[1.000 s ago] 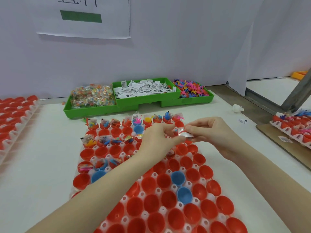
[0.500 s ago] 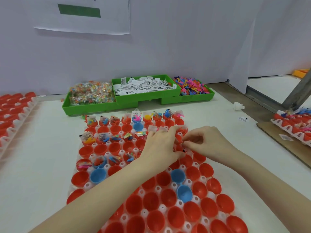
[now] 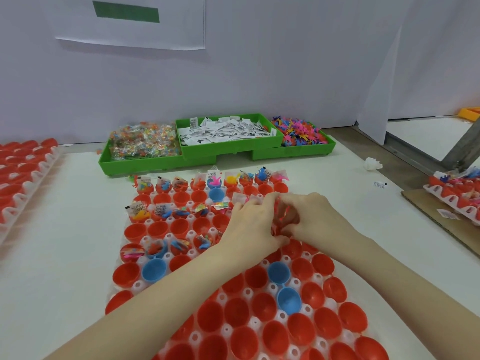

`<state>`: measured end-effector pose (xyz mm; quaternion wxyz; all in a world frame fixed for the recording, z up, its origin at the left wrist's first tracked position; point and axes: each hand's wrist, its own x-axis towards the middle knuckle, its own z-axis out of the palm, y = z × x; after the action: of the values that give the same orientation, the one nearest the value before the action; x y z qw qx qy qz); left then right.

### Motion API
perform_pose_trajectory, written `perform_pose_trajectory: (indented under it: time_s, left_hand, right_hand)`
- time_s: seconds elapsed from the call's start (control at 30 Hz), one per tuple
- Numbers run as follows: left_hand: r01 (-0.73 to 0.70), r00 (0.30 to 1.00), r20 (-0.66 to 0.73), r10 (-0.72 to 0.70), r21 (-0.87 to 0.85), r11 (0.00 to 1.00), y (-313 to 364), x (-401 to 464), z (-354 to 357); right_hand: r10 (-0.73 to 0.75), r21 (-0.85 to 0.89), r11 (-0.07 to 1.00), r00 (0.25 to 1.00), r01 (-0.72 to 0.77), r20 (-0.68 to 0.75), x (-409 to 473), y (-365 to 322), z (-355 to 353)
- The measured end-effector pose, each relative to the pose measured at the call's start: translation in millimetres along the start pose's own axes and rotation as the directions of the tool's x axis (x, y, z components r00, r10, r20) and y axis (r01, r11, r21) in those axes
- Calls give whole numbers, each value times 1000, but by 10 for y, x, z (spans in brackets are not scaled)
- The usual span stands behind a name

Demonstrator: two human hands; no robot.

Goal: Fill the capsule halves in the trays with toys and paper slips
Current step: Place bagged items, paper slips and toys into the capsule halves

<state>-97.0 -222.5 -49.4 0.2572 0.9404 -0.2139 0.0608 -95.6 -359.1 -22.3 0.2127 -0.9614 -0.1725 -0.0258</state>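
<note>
**Both hands down on the tray's right-hand cups**

We see our two hands meet over the white tray [image 3: 140, 287], in its third and fourth rows from the far edge, right of centre. Our left hand [image 3: 253, 224] lies palm down with fingers curled, fingertips at the far cups. Our right hand [image 3: 309, 220] comes in from the right, fingers bent in toward the left hand, thumb and forefinger drawn close together over a red cup [image 3: 279, 229] that shows between the two hands. Both hands have their fingers curled tight, but what they hold is hidden; we cannot tell whether either pinches a toy or a slip.

The tray carries red capsule halves and a few blue ones [image 3: 279, 272]. The far row and parts of the third and fifth rows, left of our hands, already hold toys and slips [image 3: 136, 205]. The cups nearer us lie open, under our forearms.

Beyond the tray, well apart from our hands, stand three green bins: bagged toys [image 3: 142, 141] on the left, paper slips [image 3: 223, 129] in the middle, loose bright toys [image 3: 298, 132] on the right. Another tray of red halves [image 3: 23, 165] lies at far left, and a filled one [image 3: 457, 188] at far right on cardboard.
</note>
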Motion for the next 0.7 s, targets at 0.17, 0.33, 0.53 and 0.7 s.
perform_pose_trajectory:
  time_s: [0.17,0.33,0.53,0.7]
  left_hand:
    - [9,1000,29,-10,51,999,6,9,-22]
    - [-33,999,8,32,133,991,19,3,-51]
    - [-90,983,-167,76,-78,993,-155,-23,-496]
    - [120,812,-505,-292,-346,931,-1000,215,-1083]
  right_hand:
    - [121,182,976,993,-119,-2,9,33,-36]
    - [130,294,942,983,-164,133,48,62,-181]
    - [79,293,939,940,-182,333,157,71,-478]
    - [284,438,860,959,-261,14,775,438,-682]
